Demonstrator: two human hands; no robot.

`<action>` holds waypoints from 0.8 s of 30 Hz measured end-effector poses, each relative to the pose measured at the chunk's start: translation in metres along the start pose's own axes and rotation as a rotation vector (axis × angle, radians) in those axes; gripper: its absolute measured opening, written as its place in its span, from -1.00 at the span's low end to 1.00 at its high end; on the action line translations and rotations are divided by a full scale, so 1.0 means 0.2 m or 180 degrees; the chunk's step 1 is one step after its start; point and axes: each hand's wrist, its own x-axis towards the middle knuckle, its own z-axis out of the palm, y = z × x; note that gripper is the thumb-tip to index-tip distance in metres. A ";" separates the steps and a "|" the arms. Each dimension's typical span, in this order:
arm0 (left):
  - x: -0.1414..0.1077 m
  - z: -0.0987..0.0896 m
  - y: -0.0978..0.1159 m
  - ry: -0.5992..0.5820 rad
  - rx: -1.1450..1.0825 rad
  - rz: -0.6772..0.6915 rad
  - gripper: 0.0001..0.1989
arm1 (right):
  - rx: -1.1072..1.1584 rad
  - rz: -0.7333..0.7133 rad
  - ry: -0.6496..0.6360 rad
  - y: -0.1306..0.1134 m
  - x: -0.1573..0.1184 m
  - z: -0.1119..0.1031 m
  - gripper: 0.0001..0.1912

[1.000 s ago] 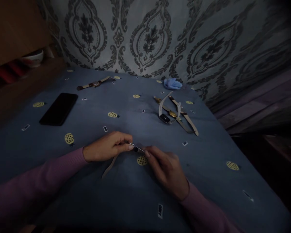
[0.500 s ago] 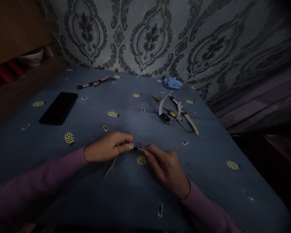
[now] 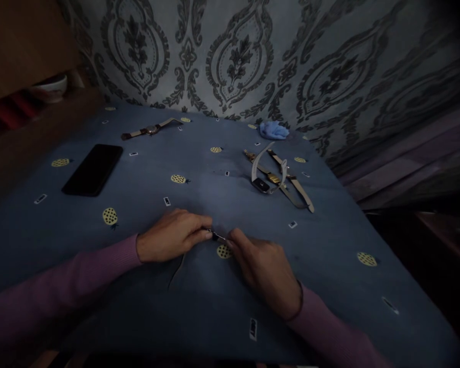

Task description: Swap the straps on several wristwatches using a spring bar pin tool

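My left hand [image 3: 175, 234] is closed in a pinch on a wristwatch, mostly hidden behind the fingers. The watch's thin strap [image 3: 177, 271] hangs below that hand, and a small dark part [image 3: 214, 236] shows at the fingertips. My right hand [image 3: 266, 268] is closed too, its thumb and forefinger gripping a thin shiny metal tool [image 3: 221, 237] whose kind I cannot make out. The tool reaches left to the dark part, so the two hands are a short gap apart above the blue tablecloth [image 3: 199, 312].
At right lie a smartwatch [image 3: 261, 185] with a pale band, a gold watch [image 3: 273, 178] and another strap watch [image 3: 301, 193]. A crumpled blue cloth [image 3: 274, 130] is behind them. A black phone [image 3: 93, 170] and a brown-strapped watch [image 3: 151, 130] lie left. A patterned wall [image 3: 191, 56] borders the back.
My left hand has shifted slightly right and the hanging strap has turned, showing a narrower edge. The right hand has tilted a little, still gripping the metal tool.
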 end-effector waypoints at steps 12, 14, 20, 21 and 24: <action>0.00 0.00 -0.01 -0.0045 0.0274 0.0050 -0.76 | -0.0004 -0.0403 -0.0137 0.06 0.04 0.00 -0.66; 0.00 0.01 -0.01 -0.0055 0.0331 0.0025 -0.77 | 0.0204 -0.0354 -0.0205 0.06 0.04 0.00 -0.64; 0.01 0.00 0.00 -0.0133 0.0425 -0.0020 -0.79 | 0.0705 -0.0227 -0.0462 0.08 0.04 0.01 -0.61; 0.01 -0.01 0.00 -0.0165 0.0460 -0.0032 -0.80 | 0.0661 -0.0234 -0.0476 0.08 0.04 0.01 -0.61; 0.02 -0.01 0.01 -0.0240 0.0577 -0.0057 -0.82 | 0.0535 -0.0351 -0.0538 0.10 0.06 0.01 -0.64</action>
